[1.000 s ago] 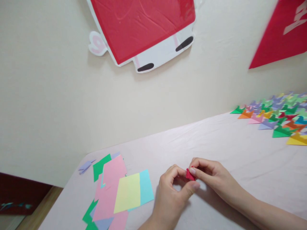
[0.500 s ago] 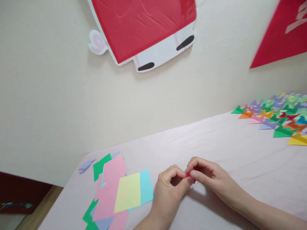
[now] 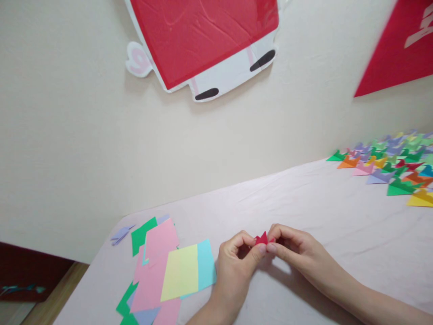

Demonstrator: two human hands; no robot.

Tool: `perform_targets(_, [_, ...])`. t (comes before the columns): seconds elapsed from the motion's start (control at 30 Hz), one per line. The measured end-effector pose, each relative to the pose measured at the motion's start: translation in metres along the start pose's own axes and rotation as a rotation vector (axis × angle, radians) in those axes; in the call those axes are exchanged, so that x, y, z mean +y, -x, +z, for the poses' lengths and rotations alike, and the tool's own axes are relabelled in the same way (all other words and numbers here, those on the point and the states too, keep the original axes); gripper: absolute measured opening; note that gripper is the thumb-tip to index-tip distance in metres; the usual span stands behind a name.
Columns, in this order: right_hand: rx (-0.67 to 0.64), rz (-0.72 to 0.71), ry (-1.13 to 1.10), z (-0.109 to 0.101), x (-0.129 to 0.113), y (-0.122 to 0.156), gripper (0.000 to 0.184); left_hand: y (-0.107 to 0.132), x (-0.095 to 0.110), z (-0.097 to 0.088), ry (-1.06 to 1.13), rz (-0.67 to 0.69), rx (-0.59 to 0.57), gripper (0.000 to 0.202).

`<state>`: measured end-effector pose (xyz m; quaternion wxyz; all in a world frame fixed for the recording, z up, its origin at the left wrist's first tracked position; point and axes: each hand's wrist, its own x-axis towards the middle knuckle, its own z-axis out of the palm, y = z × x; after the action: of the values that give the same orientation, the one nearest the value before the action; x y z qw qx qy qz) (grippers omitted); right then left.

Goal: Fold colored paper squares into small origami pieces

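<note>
A small red folded paper piece (image 3: 261,239) is held just above the table between my two hands, with a pointed tip sticking up. My left hand (image 3: 237,262) pinches its left side between thumb and forefinger. On its right side, the thumb and forefinger of my right hand (image 3: 297,246) close on the paper, and those fingertips hide part of it. Left of my left hand lie a yellow paper sheet (image 3: 179,273) and a light blue sheet (image 3: 206,265), spread over pink sheets (image 3: 149,284).
Many folded paper figures (image 3: 404,186) in mixed colours stand in rows at the right. A purple folded paper (image 3: 122,234) and green sheets (image 3: 144,234) lie at the left. Behind the table (image 3: 216,207) rises a pale wall (image 3: 237,135) with a red-and-white sign (image 3: 209,40).
The red paper, mostly covered by fingers before, now shows more, its pointed tip upward. Both hands have shifted slightly and still grip it.
</note>
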<state>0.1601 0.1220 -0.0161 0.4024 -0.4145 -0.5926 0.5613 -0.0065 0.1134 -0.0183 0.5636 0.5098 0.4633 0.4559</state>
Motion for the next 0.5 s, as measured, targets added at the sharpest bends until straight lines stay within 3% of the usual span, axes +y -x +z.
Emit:
perform_targets(0.27, [0.028,0.003,0.035,-0.0014,0.0008,0.0007,0.045,0.0009,-0.0029,-0.0012,-0.039,-0.015,-0.019,0.027])
perform_targets(0.5, [0.1,-0.096,0.053,-0.0001,0.0037,0.001,0.026,0.0001,-0.0035,0.0,-0.045,-0.007,0.005,0.022])
